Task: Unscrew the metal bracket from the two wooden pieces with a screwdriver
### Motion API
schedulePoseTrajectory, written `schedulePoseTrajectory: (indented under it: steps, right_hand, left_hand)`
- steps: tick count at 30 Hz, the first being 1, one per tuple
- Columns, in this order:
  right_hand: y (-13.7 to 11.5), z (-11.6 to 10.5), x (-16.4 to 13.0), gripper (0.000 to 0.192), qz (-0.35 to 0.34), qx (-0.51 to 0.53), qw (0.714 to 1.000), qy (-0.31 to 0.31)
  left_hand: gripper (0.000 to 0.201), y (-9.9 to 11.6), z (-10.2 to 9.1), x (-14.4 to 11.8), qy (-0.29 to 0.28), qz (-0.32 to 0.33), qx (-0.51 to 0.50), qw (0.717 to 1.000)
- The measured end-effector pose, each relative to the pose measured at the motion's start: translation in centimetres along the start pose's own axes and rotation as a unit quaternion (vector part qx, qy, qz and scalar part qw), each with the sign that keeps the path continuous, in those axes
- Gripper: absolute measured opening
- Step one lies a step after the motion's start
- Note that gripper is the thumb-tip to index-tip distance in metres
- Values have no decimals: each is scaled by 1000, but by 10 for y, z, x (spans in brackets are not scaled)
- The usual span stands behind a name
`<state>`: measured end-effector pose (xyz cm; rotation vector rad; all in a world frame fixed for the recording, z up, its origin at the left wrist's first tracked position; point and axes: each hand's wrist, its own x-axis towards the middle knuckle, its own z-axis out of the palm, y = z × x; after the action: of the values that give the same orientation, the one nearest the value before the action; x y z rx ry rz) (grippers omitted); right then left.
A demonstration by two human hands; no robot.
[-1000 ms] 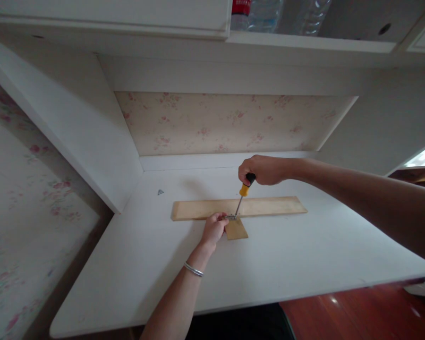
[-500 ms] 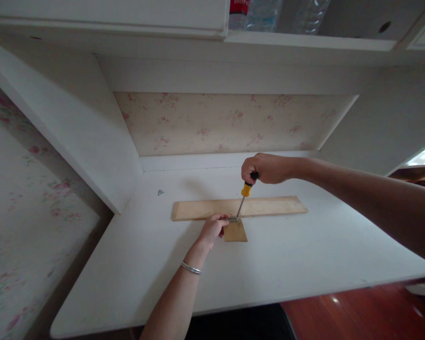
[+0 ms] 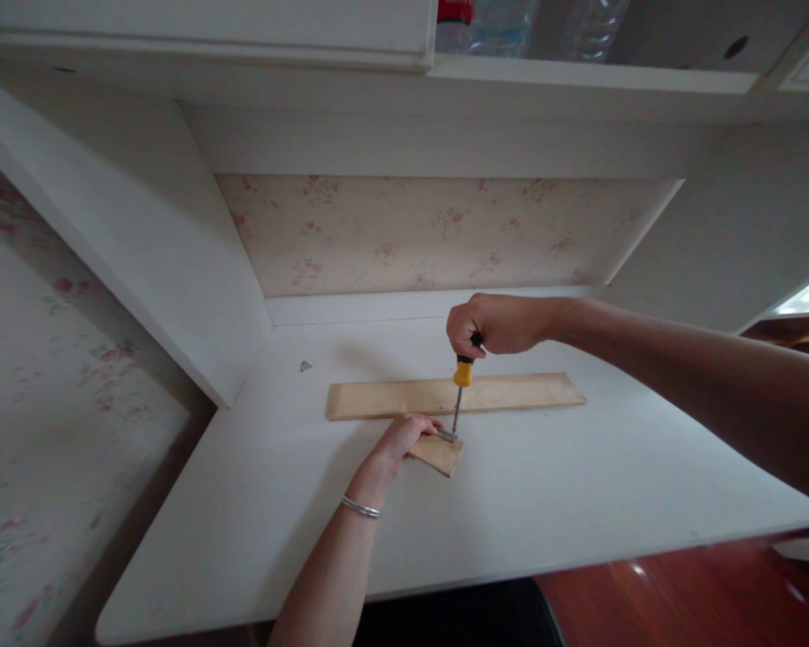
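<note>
My right hand is wrapped round the black and yellow handle of a screwdriver, which points down almost upright. Its tip meets a small metal bracket on a short wooden block. My left hand, with a silver bangle at the wrist, grips the block and bracket from the left; its fingers cover part of both. Just behind the block lies a long wooden board, flat on the white desk.
A small metal piece lies on the desk at the back left. White side panels stand at either end. An overhead shelf holds clear plastic bottles. The desk's front edge runs above a red floor.
The block has turned and come away from the long board, toward me, with the bracket on it. My right hand and the screwdriver have shifted slightly left, and the screwdriver stands more upright.
</note>
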<state>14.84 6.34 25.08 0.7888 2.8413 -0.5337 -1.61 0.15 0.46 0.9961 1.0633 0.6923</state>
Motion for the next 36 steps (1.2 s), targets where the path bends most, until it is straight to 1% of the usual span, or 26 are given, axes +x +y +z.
schedulePoseTrajectory:
  steps: [5, 8, 10, 12, 13, 14, 15, 17, 18, 19, 20, 22, 23, 24, 25, 26, 28, 29, 31, 33, 34, 36]
  right_hand:
    - [2, 4, 0, 34, 18, 12, 1000, -19]
    - [4, 8, 0, 39, 43, -1, 999, -7]
    - [5, 9, 1, 46, 103, -16, 995, -4]
    - [6, 9, 3, 45, 185, -36, 982, -16]
    - [6, 8, 4, 44, 214, -47, 975, -22]
    - [6, 8, 5, 44, 228, -57, 972, -23]
    - [5, 7, 6, 41, 224, -63, 972, -18]
    - [4, 4, 7, 30, 182, -64, 981, -1]
    - [3, 3, 7, 31, 165, -60, 984, 2]
    - [2, 2, 7, 36, 164, -55, 985, -5]
    - [2, 1, 8, 37, 180, -50, 982, -19]
    - [2, -1, 8, 35, 244, -47, 967, -47]
    - [2, -1, 8, 37, 272, -46, 960, -54]
    - [3, 0, 8, 36, 282, -49, 957, -54]
    - [5, 0, 7, 33, 271, -55, 960, -47]
    - [6, 1, 7, 29, 246, -61, 967, -36]
    - [7, 2, 7, 35, 200, -59, 978, -20]
    - [7, 2, 7, 39, 197, -49, 979, -20]
    - [6, 2, 8, 36, 234, -25, 971, -33]
    - [4, 0, 9, 32, 275, -22, 960, -49]
    - [3, 0, 9, 30, 279, -28, 958, -54]
    - [3, -1, 9, 23, 254, -43, 965, -58]
  left_hand:
    - [29, -5, -2, 4, -10, 21, 7, 1000]
    - [27, -6, -1, 6, -4, 37, 22, 999]
    - [25, -7, -1, 7, 3, 44, 25, 999]
    - [23, -8, 0, 8, 10, 46, 17, 999]
    - [23, -8, 0, 9, 14, 48, 9, 999]
    - [23, -9, 0, 9, 19, 51, 2, 999]
    - [23, -9, 0, 10, 24, 54, -4, 998]
    - [24, -9, 0, 11, 33, 56, -8, 998]
    - [24, -9, 0, 11, 36, 54, -8, 998]
    - [24, -9, 0, 11, 40, 51, -6, 998]
    - [24, -8, 0, 11, 44, 48, -2, 998]
    - [24, -7, 1, 10, 50, 45, 6, 998]
    - [24, -7, 1, 10, 52, 46, 7, 998]
    - [24, -7, 1, 10, 51, 47, 6, 998]
    - [23, -7, 1, 10, 48, 48, 3, 998]
    - [23, -7, 1, 10, 46, 48, -2, 998]
    - [23, -8, 1, 11, 43, 47, -9, 998]
    - [24, -8, 1, 11, 43, 45, -8, 998]
    - [25, -10, 0, 13, 44, 43, -3, 998]
    - [25, -12, -1, 14, 44, 43, 7, 998]
    - [25, -13, -1, 15, 44, 43, 13, 998]
    - [25, -14, -2, 16, 43, 45, 21, 998]
